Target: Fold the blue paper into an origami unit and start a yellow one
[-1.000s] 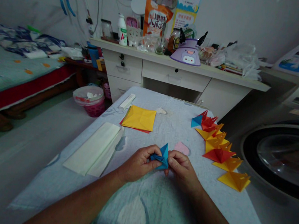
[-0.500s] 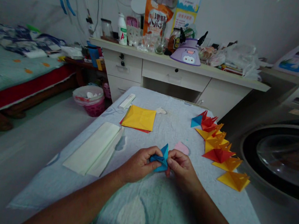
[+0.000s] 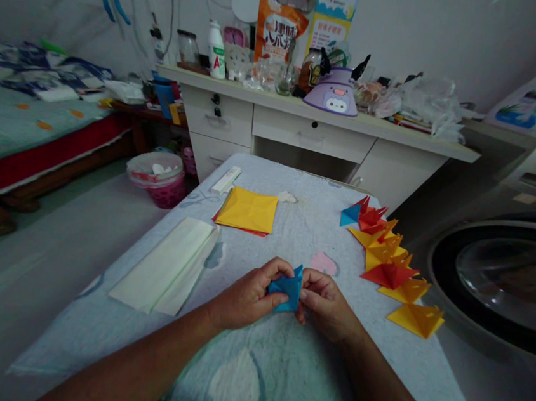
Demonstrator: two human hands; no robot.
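Note:
A piece of folded blue origami paper is held up between both hands over the near middle of the table. My left hand pinches its left side, thumb in front and fingers behind. At its right edge my right hand closes thumb and fingertips on the paper; the exact grip there is partly hidden. Farther off to the left lies a stack of square origami paper, yellow on top with red beneath. To the right stands a row of folded paper cranes in yellow, orange and red, with a blue one at the far end.
The table wears a pale blue patterned cloth. On its left lie a folded pale green sheet and a narrow white box. Beyond stands a white desk with clutter; a washing machine is at right, a pink bin at left.
The blue paper's upright pointed flap has come down, and the piece now looks flatter and more compact. Both hands stay nearly in place. The view has shifted slightly.

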